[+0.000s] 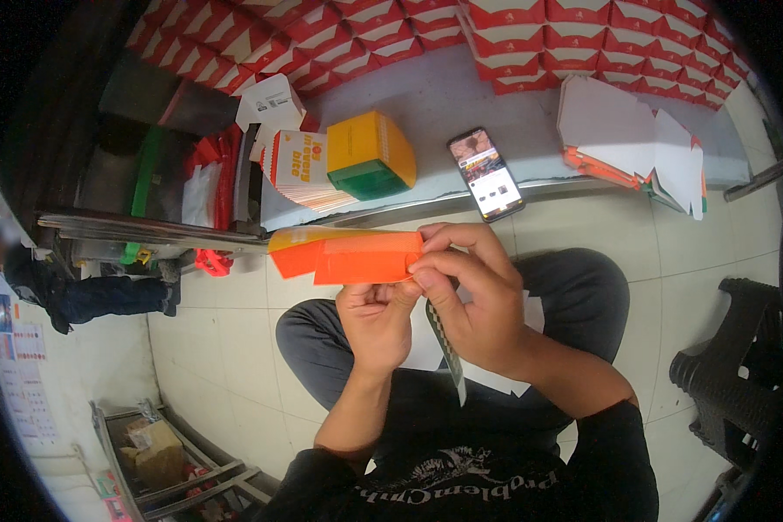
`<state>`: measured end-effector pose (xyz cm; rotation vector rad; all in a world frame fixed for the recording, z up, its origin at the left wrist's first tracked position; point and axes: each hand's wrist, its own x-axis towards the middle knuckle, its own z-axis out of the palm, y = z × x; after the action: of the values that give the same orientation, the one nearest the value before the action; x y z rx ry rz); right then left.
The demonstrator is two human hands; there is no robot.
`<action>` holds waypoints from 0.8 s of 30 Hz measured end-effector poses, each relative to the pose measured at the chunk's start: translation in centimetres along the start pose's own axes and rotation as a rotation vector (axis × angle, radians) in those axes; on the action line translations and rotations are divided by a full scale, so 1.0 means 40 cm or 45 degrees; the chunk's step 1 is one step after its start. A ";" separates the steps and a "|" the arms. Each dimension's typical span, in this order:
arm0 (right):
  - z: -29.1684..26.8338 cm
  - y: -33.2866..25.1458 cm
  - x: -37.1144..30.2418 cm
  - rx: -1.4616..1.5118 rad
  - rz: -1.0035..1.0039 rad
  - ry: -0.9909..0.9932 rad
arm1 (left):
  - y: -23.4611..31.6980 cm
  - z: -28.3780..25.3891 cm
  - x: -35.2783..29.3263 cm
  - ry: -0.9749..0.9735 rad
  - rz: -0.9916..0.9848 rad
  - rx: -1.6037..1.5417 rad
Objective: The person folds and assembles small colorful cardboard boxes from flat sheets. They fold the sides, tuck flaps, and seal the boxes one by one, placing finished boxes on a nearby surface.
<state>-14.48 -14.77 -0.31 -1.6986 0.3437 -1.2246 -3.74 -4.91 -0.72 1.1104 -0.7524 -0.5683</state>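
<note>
In front of my chest I hold an orange and yellow folding carton point(357, 258), partly folded, with one end toward the left. My left hand point(376, 324) is closed on its lower edge, thumb pressed near the right end. My right hand point(477, 291) pinches the carton's right end between thumb and fingers. Below the right palm hangs a dark strip with a checked pattern point(445, 348); whether it belongs to the carton I cannot tell. White card point(502, 383) lies on my lap, partly hidden by my arms.
Ahead on the grey ledge point(435, 87) stand a yellow and green box point(370, 157), a stack of flat cartons point(300, 165), a lit phone point(487, 174) and white-backed card blanks point(613, 130). Red and white boxes point(574, 39) line the back. A dark stool point(735, 361) stands right.
</note>
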 end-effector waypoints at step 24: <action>-0.032 -0.006 0.003 -0.691 -0.620 -0.153 | 0.130 0.010 0.046 0.270 0.202 0.126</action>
<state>-15.57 -15.45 -0.02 -2.4149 0.2016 -1.4507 -2.69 -4.67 4.69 1.1695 -0.6816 -0.2769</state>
